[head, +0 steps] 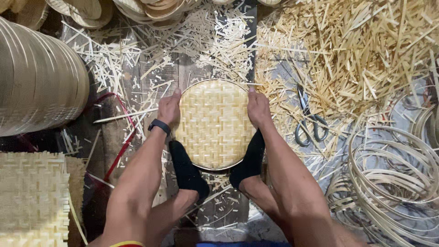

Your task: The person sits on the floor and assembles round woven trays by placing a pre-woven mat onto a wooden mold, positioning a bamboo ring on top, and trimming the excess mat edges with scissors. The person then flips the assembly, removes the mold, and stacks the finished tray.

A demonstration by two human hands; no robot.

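Both hands: my left hand (168,109) and my right hand (258,108) each clamp an edge of the round woven tray (214,123), thumbs lying up along the rim, fingers curled behind it out of sight.
Tray position: it stands between my hands over the plank floor (192,68), its lower part braced between my two feet in black socks (187,171).
Step in hand: I judge this as seating or checking the rim, since the weave already fills the circle and the edge looks trimmed flush.
Next move calls for: even pressure from both thumbs and a steady brace from the feet, I would say, so the hoop does not spring off the weave.
Tray material: flat pale bamboo strips, plaited in a close basket pattern, bound by a thin bent hoop.
Offcuts: short, stiff splinters (347,50) heaped thickly on my right and scattered thinner ahead of the tray.
Scissors: a grey-handled pair (307,120) lies on the offcuts just beside my right hand, not touching it.
Hoops: loose thin rings (393,169) coil in a pile at lower right.
Woven mats: square plaited sheets (33,196) stacked at lower left.
Finished stack: nested round rims (36,77) lean at upper left.
Wrist: a dark band (159,125) sits on my left one.
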